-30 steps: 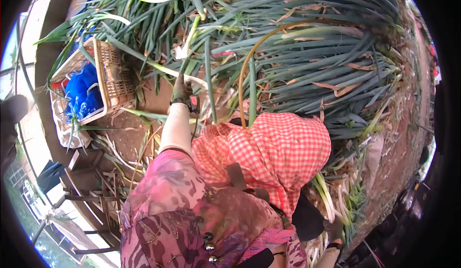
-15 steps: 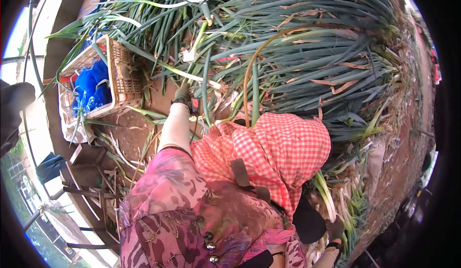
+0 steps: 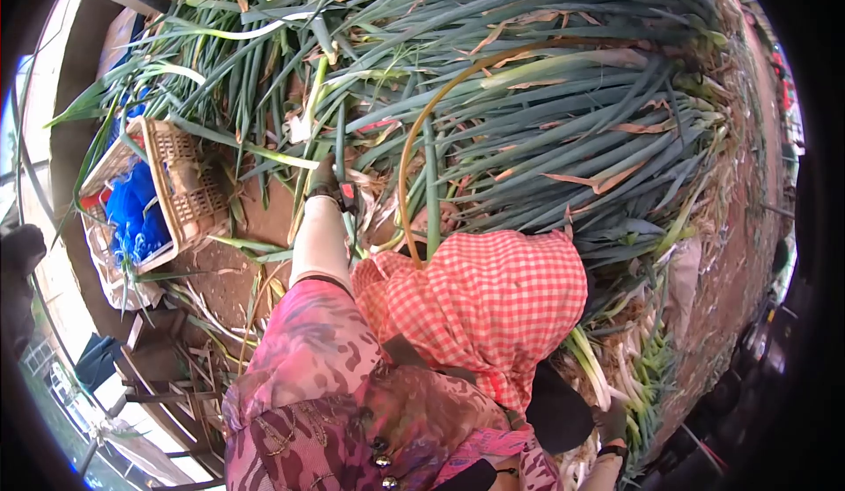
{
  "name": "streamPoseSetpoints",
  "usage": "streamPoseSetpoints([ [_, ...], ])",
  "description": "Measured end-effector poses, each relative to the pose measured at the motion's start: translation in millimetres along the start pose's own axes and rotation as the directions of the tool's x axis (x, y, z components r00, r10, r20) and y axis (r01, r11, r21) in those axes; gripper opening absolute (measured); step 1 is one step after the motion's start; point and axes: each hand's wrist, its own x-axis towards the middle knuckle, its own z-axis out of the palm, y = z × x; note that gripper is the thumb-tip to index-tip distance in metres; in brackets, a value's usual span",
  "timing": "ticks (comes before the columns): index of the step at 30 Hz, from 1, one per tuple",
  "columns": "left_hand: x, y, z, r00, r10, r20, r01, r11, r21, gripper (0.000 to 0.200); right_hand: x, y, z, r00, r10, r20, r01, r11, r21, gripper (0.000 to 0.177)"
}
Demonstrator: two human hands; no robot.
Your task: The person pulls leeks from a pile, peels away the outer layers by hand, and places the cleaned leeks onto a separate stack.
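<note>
I see brown dirt ground outdoors, and a very big pile of green onions lies across most of it. In my head view, which is the only one I have, a red and white checked cloth fills the middle, with a pink patterned top below it. The left hand wears a dark glove and reaches out to the near edge of the pile, right among the long leaves and touching them. I cannot tell if its fingers are closed on a stalk or spread out. The right hand, also in a dark glove, sits low at the bottom edge, just beside a bunch of white onion stalks. It is too small for me to tell how its fingers are set. A thin orange hoop curves up over the onions. Off to the left, a tan woven basket stands on the dirt with something bright blue inside it.
</note>
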Motion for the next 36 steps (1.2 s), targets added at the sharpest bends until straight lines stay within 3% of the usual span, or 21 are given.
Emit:
streamPoseSetpoints([
  [1, -8.0, 11.1, 5.5, 0.994, -0.096, 0.052, 0.100, 0.992, -0.081, 0.028, 2.7, -0.4, -0.6, 1.000, 0.005, 0.002, -0.005, 0.999, -0.046, 0.043],
  [3, -16.0, 15.6, 14.9, 0.986, -0.139, 0.091, 0.149, 0.983, -0.111, 0.030, 3.7, -10.3, -5.1, 0.999, 0.038, 0.011, -0.037, 0.997, -0.072, 0.041],
  [5, 36.1, 7.1, 3.3, 0.985, -0.102, 0.140, 0.117, 0.988, -0.105, 0.037, -2.2, -29.3, -8.3, 0.996, 0.082, 0.024, -0.082, 0.996, -0.020, 0.041],
  [8, 95.3, -4.6, -3.0, 0.985, 0.154, -0.072, -0.130, 0.955, 0.267, 0.044, -3.4, -24.6, -6.0, 0.997, 0.074, 0.018, -0.075, 0.996, 0.050, 0.042],
  [10, -45.2, 34.4, 52.5, 0.853, 0.458, -0.251, -0.462, 0.886, 0.046, 0.040, -2.4, -15.0, -2.5, 1.000, 0.024, -0.016, -0.024, 0.999, 0.022, 0.043],
  [11, -75.4, 34.8, 50.0, 0.689, 0.710, -0.143, -0.623, 0.682, 0.383, 0.036, -2.8, -9.8, 0.3, 0.999, -0.009, -0.037, 0.009, 1.000, -0.010, 0.044],
  [12, -98.7, 37.5, 46.1, 0.495, 0.868, 0.050, -0.679, 0.350, 0.645, 0.032, -3.5, -4.4, 3.6, 0.997, -0.017, -0.069, 0.016, 1.000, -0.019, 0.043],
  [13, -123.3, 50.9, 51.8, 0.760, 0.619, -0.198, -0.630, 0.776, 0.007, 0.025, -2.8, 2.3, 7.1, 0.994, -0.030, -0.101, 0.027, 0.999, -0.027, 0.042],
  [14, -157.6, 60.8, 50.7, 0.778, 0.608, -0.158, -0.624, 0.776, -0.086, 0.021, 0.0, 8.1, 10.7, 0.990, -0.047, -0.133, 0.043, 0.998, -0.036, 0.041],
  [15, -175.6, 64.9, 47.2, 0.727, 0.668, -0.159, -0.687, 0.711, -0.151, 0.019, 2.5, 13.6, 11.1, 0.992, -0.025, -0.126, 0.018, 0.998, -0.052, 0.038],
  [16, -193.6, 72.4, 41.9, 0.668, 0.726, -0.165, -0.743, 0.634, -0.214, 0.017, 4.7, 17.9, 13.2, 0.991, -0.030, -0.129, 0.022, 0.998, -0.064, 0.036],
  [19, -264.8, 110.9, 20.4, 0.545, 0.825, -0.150, -0.838, 0.530, -0.134, 0.017, 8.9, 23.5, 17.3, 0.986, -0.041, -0.159, 0.030, 0.997, -0.069, 0.031],
  [24, -314.5, 180.0, -20.4, 0.377, 0.918, -0.121, -0.923, 0.361, -0.135, 0.019, 21.1, 30.9, 19.9, 0.982, -0.071, -0.177, 0.039, 0.983, -0.181, 0.045],
  [26, -324.8, 238.7, -37.4, 0.170, 0.975, -0.142, -0.979, 0.184, 0.091, 0.020, 16.9, 43.5, 25.6, 0.956, -0.128, -0.263, 0.074, 0.975, -0.208, 0.046],
  [28, -309.3, 317.6, -54.2, 0.049, 0.996, -0.080, -0.930, 0.075, 0.360, 0.027, 18.1, 50.9, 26.3, 0.945, -0.103, -0.312, 0.010, 0.958, -0.288, 0.039],
  [29, -294.0, 361.9, -68.9, 0.028, 1.000, -0.005, -0.799, 0.025, 0.601, 0.031, 11.0, 45.2, 22.4, 0.945, -0.066, -0.320, -0.022, 0.964, -0.264, 0.047],
  [30, -280.4, 399.8, -82.1, 0.012, 0.995, 0.096, -0.524, -0.075, 0.848, 0.036, 6.3, 49.3, 16.2, 0.947, -0.154, -0.283, 0.066, 0.952, -0.298, 0.045],
  [31, -282.4, 422.0, -80.8, -0.044, 0.984, 0.173, -0.348, -0.178, 0.921, 0.041, 3.7, 54.5, 14.8, 0.917, -0.153, -0.367, 0.028, 0.946, -0.324, 0.039],
  [33, -330.0, 404.1, -26.5, -0.354, 0.906, 0.232, -0.561, -0.404, 0.722, 0.029, -6.3, 67.5, 7.3, 0.852, -0.258, -0.456, 0.073, 0.920, -0.384, 0.038],
  [34, -369.0, 378.2, 13.8, -0.065, 0.994, 0.083, -0.957, -0.086, 0.276, 0.031, -11.9, 73.9, 3.3, 0.799, -0.344, -0.494, 0.112, 0.891, -0.440, 0.037],
  [36, -373.5, 342.4, 60.3, -0.085, 0.915, 0.394, -0.968, -0.170, 0.185, 0.027, -34.8, 84.2, -6.5, 0.708, -0.422, -0.566, 0.115, 0.860, -0.498, 0.036],
])
